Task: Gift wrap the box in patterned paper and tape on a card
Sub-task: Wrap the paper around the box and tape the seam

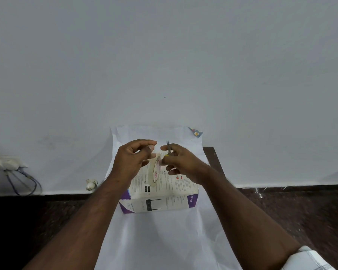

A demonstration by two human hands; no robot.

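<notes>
At far left, low on the pale wall: a white socket box with bluish cables looping down to the dark floor. Further right, close to the skirting, a small white plug-like fitting. Spread flat over the floor, running up against the wall: the wrapping paper, white side up, one corner folded over at top right to show the blue patterned side. In the middle of that sheet, the box, white with purple ends, printed text on top, still bare and unwrapped. Raised above the box, the left hand, thumb and forefinger pinched at a strip of tape too thin to make out, other fingers loosely curled. Hanging just beneath and between both hands, a roll of tape, edge-on, pale with pink lettering inside the core. Next, the right hand, fingers curled round small scissors, yellow at the handle, blades pointing up and near the left thumb; blades blurred, so open or closed: cannot tell. Behind the right wrist, a dark brown flat piece lying at the paper's edge. At bottom right, a white checked sleeve.
</notes>
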